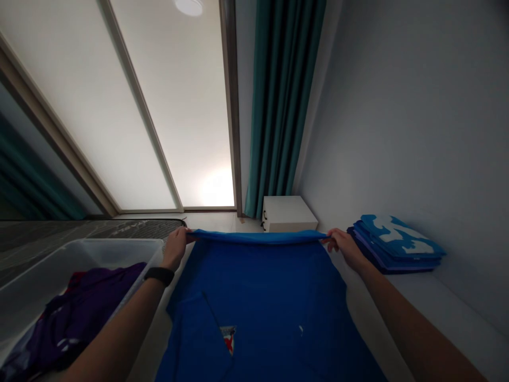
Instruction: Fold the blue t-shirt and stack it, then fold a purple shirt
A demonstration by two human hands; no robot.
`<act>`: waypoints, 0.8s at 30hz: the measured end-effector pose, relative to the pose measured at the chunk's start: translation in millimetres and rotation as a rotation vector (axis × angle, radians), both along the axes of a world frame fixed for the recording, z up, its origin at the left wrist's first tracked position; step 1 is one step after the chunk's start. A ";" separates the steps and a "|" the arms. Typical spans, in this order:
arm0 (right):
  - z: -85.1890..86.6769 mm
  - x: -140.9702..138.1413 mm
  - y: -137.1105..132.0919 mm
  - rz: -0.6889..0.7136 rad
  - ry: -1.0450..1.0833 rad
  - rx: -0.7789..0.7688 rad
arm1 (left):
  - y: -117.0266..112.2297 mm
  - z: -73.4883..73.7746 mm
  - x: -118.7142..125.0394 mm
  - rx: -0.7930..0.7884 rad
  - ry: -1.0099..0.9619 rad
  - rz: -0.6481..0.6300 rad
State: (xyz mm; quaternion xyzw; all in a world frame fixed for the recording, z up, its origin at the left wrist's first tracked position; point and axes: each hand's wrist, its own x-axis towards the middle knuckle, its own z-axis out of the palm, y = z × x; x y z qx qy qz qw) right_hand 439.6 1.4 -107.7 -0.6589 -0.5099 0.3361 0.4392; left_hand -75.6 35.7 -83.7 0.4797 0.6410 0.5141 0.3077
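Observation:
A blue shirt [258, 297] lies spread on a white surface in front of me, a small red and white badge on its chest. My left hand [175, 246] pinches the far left corner of its raised edge. My right hand [345, 246] pinches the far right corner. Between the two hands the far edge is lifted and stretched taut. A black band sits on my left wrist.
A clear plastic bin [47, 270] at the left holds purple and dark red clothes. A stack of folded blue and white garments [397, 244] rests at the right by the wall. A white cabinet [288, 212], teal curtain and sliding glass door stand beyond.

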 end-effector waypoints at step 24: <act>-30.0 -10.1 -29.8 0.083 -0.656 -0.029 | -43.3 -27.8 -13.6 -0.110 0.709 -0.101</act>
